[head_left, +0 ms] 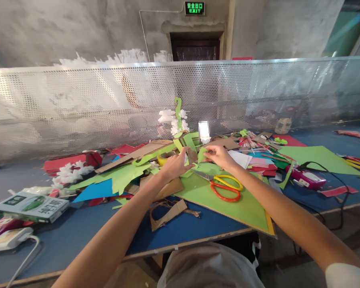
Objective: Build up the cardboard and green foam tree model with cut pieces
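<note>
My left hand (174, 165) is closed with its thumb up, at the edge of a small brown cardboard piece (192, 156). Just to the right, my right hand (221, 157) pinches a small green paper piece (202, 155) between thumb and fingers. Below the hands, scissors (226, 189) with one yellow and one orange handle lie on a large green sheet (246, 210). Behind my hands stands a green paper construction (189, 139) with a curled upright strip (178, 112) and white crumpled tufts (167, 116) beside it.
Paper and cardboard scraps (168, 214) cover the blue table (108, 240). A milk carton (31, 206) and a white device (10, 239) with a cable lie left. A magenta tool (307, 178) with a black cord lies right. A perforated metal panel (93, 104) runs along the back.
</note>
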A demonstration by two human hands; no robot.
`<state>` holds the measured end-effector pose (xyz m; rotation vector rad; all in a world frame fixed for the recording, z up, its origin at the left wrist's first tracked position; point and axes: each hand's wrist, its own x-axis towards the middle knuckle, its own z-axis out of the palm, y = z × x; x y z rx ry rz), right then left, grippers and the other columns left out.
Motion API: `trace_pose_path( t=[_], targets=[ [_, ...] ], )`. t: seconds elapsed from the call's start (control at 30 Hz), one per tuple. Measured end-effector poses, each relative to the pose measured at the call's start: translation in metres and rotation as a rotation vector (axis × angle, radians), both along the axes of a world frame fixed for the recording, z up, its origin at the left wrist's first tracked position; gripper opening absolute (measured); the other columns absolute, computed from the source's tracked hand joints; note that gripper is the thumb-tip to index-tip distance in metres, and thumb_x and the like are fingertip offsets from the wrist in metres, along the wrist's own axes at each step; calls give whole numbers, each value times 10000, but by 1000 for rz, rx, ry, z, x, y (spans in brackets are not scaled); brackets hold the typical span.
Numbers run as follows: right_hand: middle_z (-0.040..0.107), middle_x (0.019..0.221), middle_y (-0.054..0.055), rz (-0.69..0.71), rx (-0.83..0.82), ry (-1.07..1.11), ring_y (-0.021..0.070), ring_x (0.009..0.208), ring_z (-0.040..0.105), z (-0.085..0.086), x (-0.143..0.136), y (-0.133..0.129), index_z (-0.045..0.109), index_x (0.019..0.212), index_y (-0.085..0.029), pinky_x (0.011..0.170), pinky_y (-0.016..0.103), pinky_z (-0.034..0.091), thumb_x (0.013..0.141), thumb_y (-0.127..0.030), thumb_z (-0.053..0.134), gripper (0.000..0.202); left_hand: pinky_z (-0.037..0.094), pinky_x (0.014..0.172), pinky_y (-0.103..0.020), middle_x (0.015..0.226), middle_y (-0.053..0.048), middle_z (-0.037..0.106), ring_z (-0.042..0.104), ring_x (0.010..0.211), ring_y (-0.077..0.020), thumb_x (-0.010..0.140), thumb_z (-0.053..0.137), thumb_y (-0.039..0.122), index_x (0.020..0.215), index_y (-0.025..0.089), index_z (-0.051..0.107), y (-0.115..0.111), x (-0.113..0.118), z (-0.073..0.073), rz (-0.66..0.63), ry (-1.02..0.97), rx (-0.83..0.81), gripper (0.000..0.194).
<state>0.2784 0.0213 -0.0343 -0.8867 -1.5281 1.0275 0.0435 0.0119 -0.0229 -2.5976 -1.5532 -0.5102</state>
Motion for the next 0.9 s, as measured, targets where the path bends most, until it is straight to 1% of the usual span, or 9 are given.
trace_pose_path(
  t=[0.1,0.17,0.33,0.47,0.63,0.77,0.9],
  targets=[
    [723,801,20,-6,21,-38,179,696,680,5,-1,-5,694,852,-204,726,363,642,656,-380,953,369,529,808,-403,960,-149,779,767,951,-375,968,665,526,1588,152,314,-5,3,3,-1,5,-16,805],
    [704,770,1,-22,22,-44,162,657,655,7,-3,-9,676,850,-207,699,344,628,607,-386,977,426,529,804,-396,967,-141,779,769,951,-370,964,674,521,1585,158,313,-7,5,5,5,8,-24,805],
    [665,739,-22,-35,18,-2,146,613,622,7,-9,-11,668,870,-207,670,336,615,566,-417,988,489,530,817,-372,1012,-116,781,775,972,-348,950,698,475,1588,196,298,-9,8,4,16,21,-27,803],
    [643,735,-32,-38,15,36,151,627,631,3,-12,-8,660,876,-209,685,343,622,559,-433,989,509,532,826,-375,1042,-119,778,775,977,-346,955,686,505,1594,204,283,-8,9,2,6,22,-11,814],
    [637,763,-24,-45,17,67,158,678,631,0,-14,-7,658,877,-210,685,335,626,551,-448,995,525,525,815,-362,946,-90,768,775,936,-334,947,694,521,1588,187,293,-8,11,2,9,-23,-23,827],
    [632,769,-22,-44,34,33,159,680,627,0,-14,-7,654,901,-216,662,319,610,578,-455,987,522,522,800,-365,882,-67,745,768,893,-331,933,704,502,1574,183,324,-10,11,3,-5,-97,-30,811],
    [648,817,-7,-57,-4,-18,169,741,641,1,-13,-6,675,963,-213,630,281,576,595,-400,989,518,518,787,-365,831,-44,721,757,861,-324,915,711,480,1572,173,336,-11,11,3,-49,-131,-40,817]
  ],
)
